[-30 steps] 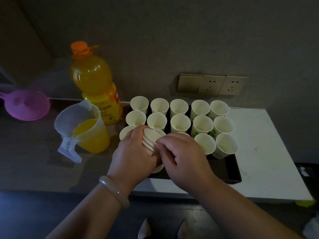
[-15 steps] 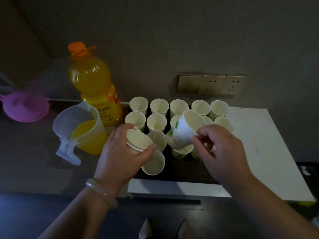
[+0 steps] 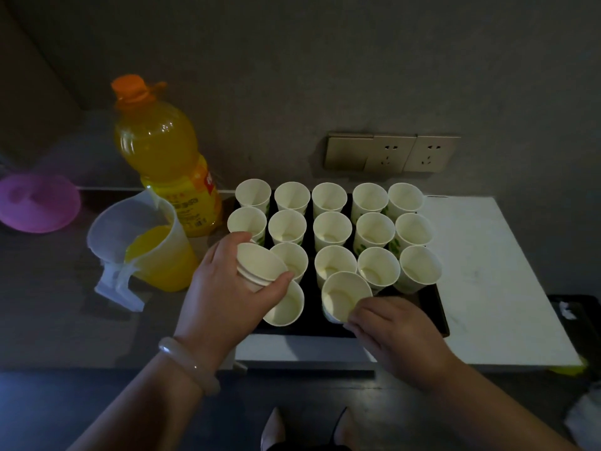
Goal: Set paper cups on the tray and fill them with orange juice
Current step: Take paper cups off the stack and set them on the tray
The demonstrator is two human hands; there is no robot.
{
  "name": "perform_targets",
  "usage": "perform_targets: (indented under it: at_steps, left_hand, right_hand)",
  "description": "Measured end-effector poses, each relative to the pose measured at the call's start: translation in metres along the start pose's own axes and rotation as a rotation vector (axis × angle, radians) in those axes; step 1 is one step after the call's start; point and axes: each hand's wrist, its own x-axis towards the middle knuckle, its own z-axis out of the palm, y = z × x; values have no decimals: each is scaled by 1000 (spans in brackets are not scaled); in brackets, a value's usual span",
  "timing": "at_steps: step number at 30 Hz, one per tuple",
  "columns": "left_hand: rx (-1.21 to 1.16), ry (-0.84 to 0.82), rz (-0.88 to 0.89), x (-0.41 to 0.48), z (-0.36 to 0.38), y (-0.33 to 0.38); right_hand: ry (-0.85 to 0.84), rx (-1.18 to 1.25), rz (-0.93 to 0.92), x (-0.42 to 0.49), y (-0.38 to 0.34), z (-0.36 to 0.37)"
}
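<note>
We note, largest first:
- Dark worktop (image 3: 48, 304), with white slab (image 3: 487, 271) at its right end.
- Black tray (image 3: 437, 315) on slab's left part. Empty paper cups (image 3: 331, 227) crowd its back rows.
- Juice bottle (image 3: 159, 157) and part-filled jug (image 3: 153, 252) on worktop beside tray's left edge.
- Left hand (image 3: 224, 294) still curls round nested stack (image 3: 257, 265) over tray's front-left corner.
- Right hand (image 3: 396, 333), a moment ago lifting single cup (image 3: 344, 296) above tray's middle, now pinches it low in front row, tilted. We cannot tell if it is seated.
- Our judgement: front row still filling, pouring not begun.
</note>
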Motion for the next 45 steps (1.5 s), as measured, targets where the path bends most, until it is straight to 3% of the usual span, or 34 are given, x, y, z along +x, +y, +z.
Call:
perform_targets:
  at_steps: [21,25,30,36,40,42,45]
  left_hand:
    - [20,-54,-7,-8,-2,5]
    - [25,-49,0,-7,-1,8]
    - [26,-49,-3,-6,-2,10]
    - [43,-162,56,-6,6,20]
    - [63,-248,80,-4,15,37]
    - [50,-273,109,-2,19,41]
    - [27,-277,151,1,23,43]
  right_hand:
    - [-220,-26,81,3,0,18]
    - [-191,33,115,4,-3,12]
    - [28,79,233,14,-4,-3]
    - [142,252,374,44,-19,-35]
    - [63,512,400,72,-45,-51]
    - [-20,522,387,79,-49,-51]
    - [-13,551,412,80,-49,-49]
